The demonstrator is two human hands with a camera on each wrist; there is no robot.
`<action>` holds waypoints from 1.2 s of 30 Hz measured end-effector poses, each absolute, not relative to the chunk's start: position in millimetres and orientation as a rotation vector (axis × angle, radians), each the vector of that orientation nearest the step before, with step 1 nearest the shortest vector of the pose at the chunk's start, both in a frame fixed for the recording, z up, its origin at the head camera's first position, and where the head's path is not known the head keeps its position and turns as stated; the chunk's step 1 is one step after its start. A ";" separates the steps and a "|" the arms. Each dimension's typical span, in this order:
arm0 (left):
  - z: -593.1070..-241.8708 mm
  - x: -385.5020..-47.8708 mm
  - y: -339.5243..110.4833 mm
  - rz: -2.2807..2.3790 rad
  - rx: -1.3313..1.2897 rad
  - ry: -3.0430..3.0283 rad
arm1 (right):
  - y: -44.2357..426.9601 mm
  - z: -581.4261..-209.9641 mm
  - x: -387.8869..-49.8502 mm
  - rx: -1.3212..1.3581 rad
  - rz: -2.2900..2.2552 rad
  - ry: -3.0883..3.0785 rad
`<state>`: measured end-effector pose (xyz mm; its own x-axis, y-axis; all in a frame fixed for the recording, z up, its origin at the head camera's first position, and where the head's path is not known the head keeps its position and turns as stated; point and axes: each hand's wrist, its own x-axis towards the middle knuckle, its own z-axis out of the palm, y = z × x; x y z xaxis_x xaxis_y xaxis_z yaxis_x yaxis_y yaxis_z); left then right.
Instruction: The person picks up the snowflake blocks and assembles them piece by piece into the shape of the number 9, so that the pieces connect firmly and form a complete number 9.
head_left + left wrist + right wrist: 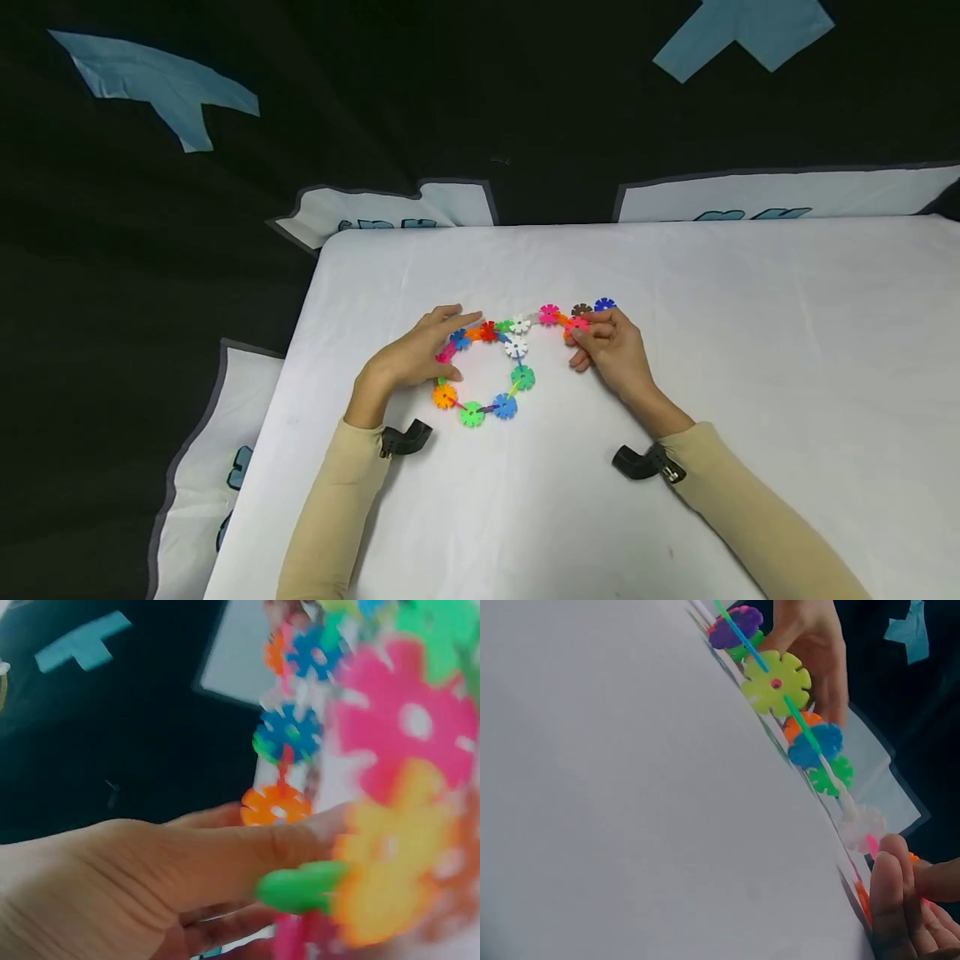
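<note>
A ring of colourful notched plastic discs [522,377], linked edge to edge, lies on the white table. From its upper right a tail of discs [549,314] runs rightward, with a brown disc [581,310] and a dark blue disc [604,304] near its far end. My left hand [420,350] holds the ring's left side, thumb on the inner side; in the left wrist view a green disc [300,886] sits by the thumb. Between thumb and fingers, my right hand [615,346] pinches a pink disc [576,326] of the tail. Its fingers partly hide the discs there.
The white table [787,350] reaches toward the right and front. Dark cloth [450,100] with pale blue patches hangs behind and to the left. A black wrist mount [408,437] is on the left sleeve and another mount [637,462] on the right.
</note>
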<state>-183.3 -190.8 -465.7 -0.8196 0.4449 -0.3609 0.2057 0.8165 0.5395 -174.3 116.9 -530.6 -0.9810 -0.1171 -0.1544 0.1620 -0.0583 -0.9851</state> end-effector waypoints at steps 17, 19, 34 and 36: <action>-476.2 -218.6 -199.7 0.669 0.374 2.787 | 128.9 -523.3 -191.6 -0.341 -1.583 2.519; -472.0 -218.0 -184.6 0.642 0.457 2.817 | 134.1 -521.3 -191.8 -0.356 -1.452 2.666; -491.5 -218.7 -77.0 0.503 0.999 2.810 | 131.7 -526.3 -183.3 -0.458 -1.015 2.928; -494.8 -220.7 -76.6 0.531 1.013 2.834 | 132.0 -525.2 -184.8 -0.457 -1.021 2.930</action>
